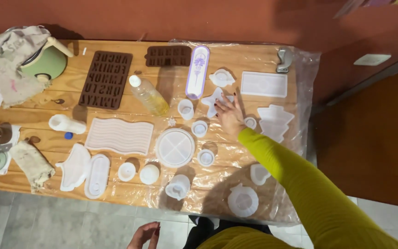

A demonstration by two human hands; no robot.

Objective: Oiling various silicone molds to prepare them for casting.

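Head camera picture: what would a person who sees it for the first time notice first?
First, the right hand in a yellow-green sleeve, resting on a white star-shaped mould near the middle of the wooden table. Around it, many white moulds lie on a clear plastic sheet, with a round mould in front. Further left stand a bottle of yellow liquid and a brown letter mould; the left hand hangs open below the table edge.

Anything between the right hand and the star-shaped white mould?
Nothing visible. The right hand lies flat on the plastic sheet with its fingertips already at the star-shaped mould. The left hand hangs below the table edge, holding nothing.
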